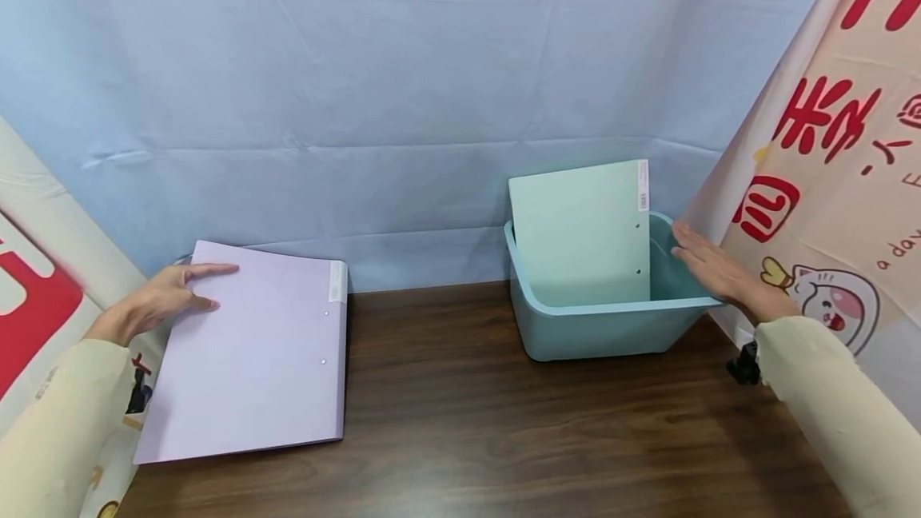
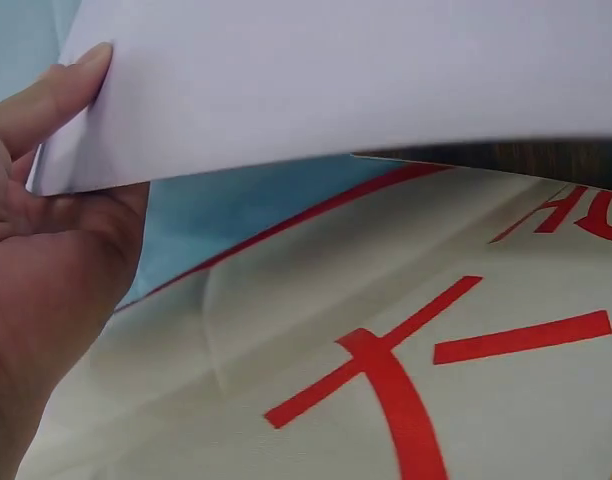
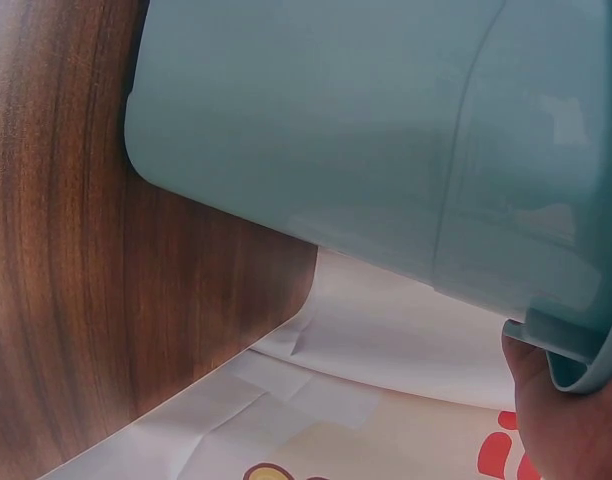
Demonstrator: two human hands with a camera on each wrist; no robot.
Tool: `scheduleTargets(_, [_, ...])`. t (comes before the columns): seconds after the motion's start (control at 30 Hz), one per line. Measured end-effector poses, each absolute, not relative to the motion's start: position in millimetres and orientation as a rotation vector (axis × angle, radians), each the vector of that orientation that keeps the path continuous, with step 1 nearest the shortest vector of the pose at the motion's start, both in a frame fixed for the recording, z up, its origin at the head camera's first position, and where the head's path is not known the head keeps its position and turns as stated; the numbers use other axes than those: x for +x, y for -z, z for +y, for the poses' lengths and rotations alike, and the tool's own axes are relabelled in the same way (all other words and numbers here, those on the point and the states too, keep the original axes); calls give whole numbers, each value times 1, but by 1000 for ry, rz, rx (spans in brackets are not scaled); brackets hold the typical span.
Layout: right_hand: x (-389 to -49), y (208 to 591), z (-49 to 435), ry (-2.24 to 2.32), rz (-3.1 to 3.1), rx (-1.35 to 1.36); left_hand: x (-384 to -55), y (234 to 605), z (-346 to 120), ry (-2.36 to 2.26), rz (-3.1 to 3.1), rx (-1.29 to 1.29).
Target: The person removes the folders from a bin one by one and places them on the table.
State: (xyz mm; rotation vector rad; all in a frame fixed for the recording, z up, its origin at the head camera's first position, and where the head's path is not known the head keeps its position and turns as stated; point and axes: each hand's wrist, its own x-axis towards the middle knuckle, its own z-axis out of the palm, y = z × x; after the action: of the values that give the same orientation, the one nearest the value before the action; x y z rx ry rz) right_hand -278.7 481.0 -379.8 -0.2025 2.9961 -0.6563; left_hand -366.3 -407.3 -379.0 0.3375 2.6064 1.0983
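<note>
My left hand [image 1: 161,298] holds the left edge of a lilac file folder [image 1: 262,358] with a white label on its spine. In the left wrist view the thumb [image 2: 81,85] lies on top of the folder's edge and the other fingers are underneath. At the right, my right hand [image 1: 719,270] grips the right rim of a blue-green plastic bin [image 1: 604,334], fingers over the rim; part of this hand shows under the lip in the right wrist view. A pale green file folder [image 1: 583,238] leans inside the bin, its top sticking out above the rim.
Both things are on a dark wooden table [image 1: 432,422]. Behind it hangs a light blue cloth [image 1: 403,102]. Printed cloths border it, one at the right [image 1: 820,174] and one at the left [image 1: 43,286].
</note>
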Motion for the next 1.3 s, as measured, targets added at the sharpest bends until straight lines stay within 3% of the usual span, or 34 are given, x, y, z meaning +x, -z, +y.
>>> scheduleTargets(0.67, [-277,380,480,648,2998,-210,-365,408,-420,-1009,2665,216])
scheduleTargets(1.3, [-277,378,481,694,2980,-184,-359,414,-429,-902,2704,204])
